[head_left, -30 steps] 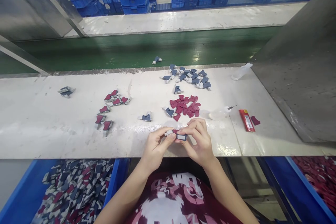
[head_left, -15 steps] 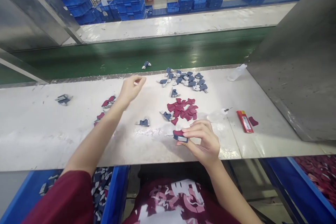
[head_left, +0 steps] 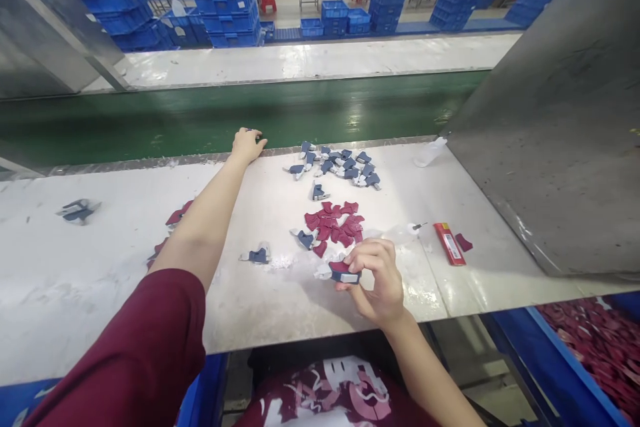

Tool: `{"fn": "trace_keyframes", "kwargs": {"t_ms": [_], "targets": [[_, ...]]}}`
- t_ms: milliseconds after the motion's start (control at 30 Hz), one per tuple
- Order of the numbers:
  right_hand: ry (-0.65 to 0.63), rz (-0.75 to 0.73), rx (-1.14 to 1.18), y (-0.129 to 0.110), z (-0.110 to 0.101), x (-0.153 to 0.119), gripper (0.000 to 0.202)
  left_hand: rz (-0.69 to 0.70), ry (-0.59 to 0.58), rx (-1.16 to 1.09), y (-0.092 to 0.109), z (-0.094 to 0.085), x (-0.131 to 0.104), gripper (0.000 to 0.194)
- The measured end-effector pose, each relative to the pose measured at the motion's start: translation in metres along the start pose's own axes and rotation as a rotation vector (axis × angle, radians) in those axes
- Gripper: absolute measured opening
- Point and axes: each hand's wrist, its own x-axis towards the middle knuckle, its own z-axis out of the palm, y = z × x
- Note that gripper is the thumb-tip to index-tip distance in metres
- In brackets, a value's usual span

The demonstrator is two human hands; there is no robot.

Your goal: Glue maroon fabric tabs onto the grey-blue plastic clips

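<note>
At the near edge of the green belt (head_left: 195, 127), my left hand (head_left: 247, 145) reaches out with curled fingers. A bit of dark blue shows at its fingertips, where a blue-and-grey plastic part lay; most of that part is hidden. My right hand (head_left: 377, 277) pinches a blue-and-grey plastic part with a maroon pad on it (head_left: 341, 271) above the front of the white table. Just beyond lies a pile of loose maroon pads (head_left: 333, 221). Further back is a heap of blue-and-grey parts (head_left: 345, 165). Single parts (head_left: 259, 255) lie left of my right hand.
On the right are a red box (head_left: 449, 243), a lone maroon pad (head_left: 464, 242), a needle-tipped bottle (head_left: 403, 232) and another translucent bottle (head_left: 430, 152). A metal panel (head_left: 560, 147) bounds that side. A blue crate of maroon pads (head_left: 595, 347) stands below; stacked blue crates (head_left: 225, 0) stand behind.
My left hand has moved forward to the belt's edge, over the part that lay there. My right hand still holds its part, now turned slightly. The view has shifted.
</note>
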Motion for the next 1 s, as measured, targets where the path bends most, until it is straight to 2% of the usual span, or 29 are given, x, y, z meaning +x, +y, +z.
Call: {"fn": "trace_keyframes", "kwargs": {"t_ms": [133, 233, 300, 400, 467, 533, 600, 667, 767, 833, 900, 967, 1000], "targets": [[0.019, -0.002, 0.007, 0.001, 0.0, 0.002, 0.018, 0.012, 0.053, -0.018, 0.001, -0.007, 0.001, 0.038], [0.05, 0.005, 0.042, 0.0, 0.0, 0.003, 0.024, 0.115, 0.035, -0.034, 0.011, -0.01, -0.017, 0.038], [0.07, 0.027, 0.051, -0.002, -0.001, 0.002, 0.036, 0.242, -0.015, -0.066, 0.023, -0.01, -0.039, 0.039], [0.083, 0.042, 0.035, -0.004, -0.002, 0.0, 0.051, 0.479, -0.129, -0.16, 0.042, -0.01, -0.086, 0.038], [0.093, 0.018, 0.031, -0.005, -0.003, 0.0, 0.046, 0.567, -0.211, -0.194, 0.052, -0.01, -0.119, 0.036], [0.101, -0.012, 0.039, -0.007, -0.005, -0.001, 0.034, 0.589, -0.26, -0.216, 0.058, -0.011, -0.147, 0.036], [0.104, -0.022, 0.054, -0.009, -0.007, -0.001, 0.023, 0.589, -0.266, -0.222, 0.062, -0.012, -0.172, 0.034], [0.109, -0.016, 0.054, -0.011, -0.008, -0.002, 0.018, 0.576, -0.223, -0.236, 0.068, -0.017, -0.195, 0.031], [0.125, -0.034, 0.009, -0.015, -0.007, -0.003, 0.017, 0.46, -0.193, -0.366, 0.083, -0.032, -0.237, 0.03], [0.134, -0.068, -0.012, -0.017, -0.005, -0.003, 0.019, 0.303, -0.304, -0.55, 0.097, -0.044, -0.269, 0.034], [0.135, -0.101, -0.018, -0.017, -0.003, -0.004, 0.021, 0.221, -0.453, -0.757, 0.111, -0.054, -0.298, 0.039], [0.136, -0.117, -0.009, -0.016, -0.002, -0.006, 0.021, 0.146, -0.515, -0.928, 0.122, -0.058, -0.319, 0.031], [0.135, -0.116, 0.0, -0.015, -0.001, -0.007, 0.021, 0.098, -0.504, -1.001, 0.126, -0.057, -0.327, 0.026]]}}
